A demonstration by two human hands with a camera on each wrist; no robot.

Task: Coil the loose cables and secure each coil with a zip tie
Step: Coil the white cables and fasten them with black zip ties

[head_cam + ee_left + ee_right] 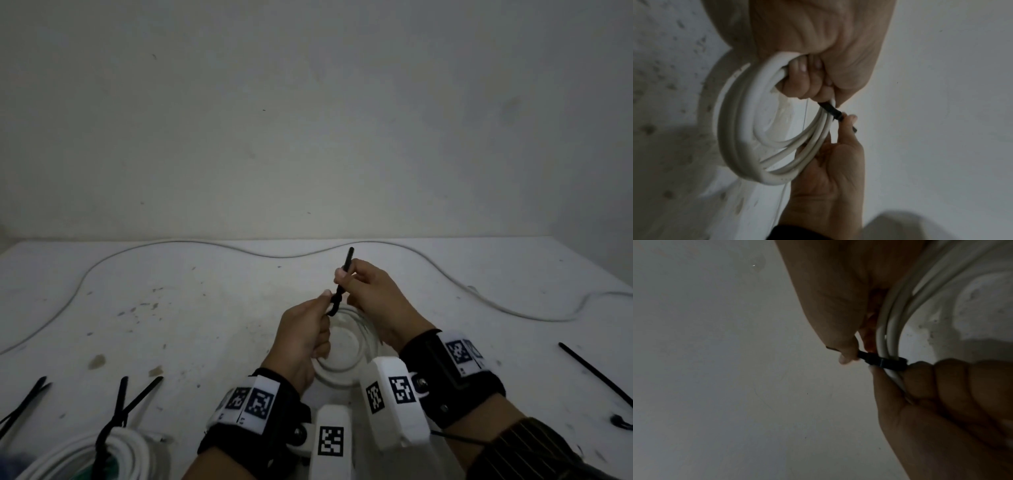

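Note:
Above the white table [205, 308] I hold a small coil of white cable [346, 346] between both hands. My left hand [322, 308] grips the coil's near-left side with its fingers curled round the strands [797, 76]. A black zip tie [342, 281] is looped round the coil [890, 331] just beyond that grip, its band [885, 363] snug on the strands. My right hand [346, 277] pinches the tie's tail, which sticks up past the fingers. The right thumb [846, 353] presses on the tail beside the tie's head.
A long loose white cable [171, 244] snakes along the back of the table to the right edge. A tied white coil [113, 452] lies at the near left with spare black zip ties [140, 394] beside it. Another zip tie [596, 373] lies at the right.

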